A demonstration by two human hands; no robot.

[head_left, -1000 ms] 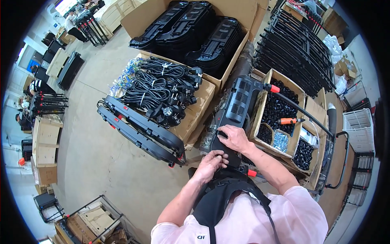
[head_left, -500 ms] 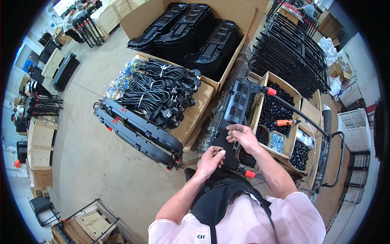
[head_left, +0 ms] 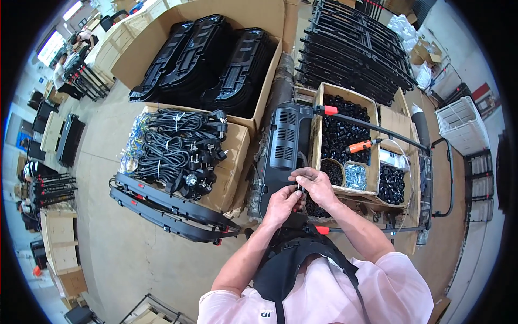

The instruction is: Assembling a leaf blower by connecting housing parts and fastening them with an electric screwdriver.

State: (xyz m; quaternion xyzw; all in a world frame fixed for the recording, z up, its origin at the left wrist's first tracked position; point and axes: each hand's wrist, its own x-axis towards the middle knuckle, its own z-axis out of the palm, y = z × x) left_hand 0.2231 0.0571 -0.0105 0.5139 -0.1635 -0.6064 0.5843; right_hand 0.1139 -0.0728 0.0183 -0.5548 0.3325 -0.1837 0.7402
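Above the black vented housing (head_left: pixel 284 154), my two hands meet fingertip to fingertip. My left hand (head_left: pixel 283 207) is closed in a pinch, and a small slim piece, partly dark, shows between the fingers. From the other side my right hand (head_left: pixel 317 187) pinches at the same piece; its kind is too small to tell. The lower end of the housing is partly hidden behind my hands. A black tube frame with red end pieces (head_left: pixel 329 110) extends rightward from the housing.
On the right, a wooden bin (head_left: pixel 320 116) holds black parts, silver screws (head_left: pixel 355 176) and an orange power screwdriver (head_left: pixel 359 146). Bundled black power cords (head_left: pixel 170 146) lie on a carton at left, beside curved black panels (head_left: pixel 172 208). A large carton (head_left: pixel 270 73) of black shells stands behind.
My hands have come together at the fingertips, with a small piece now showing between them. The view has shifted, so the cartons and bins appear further left.
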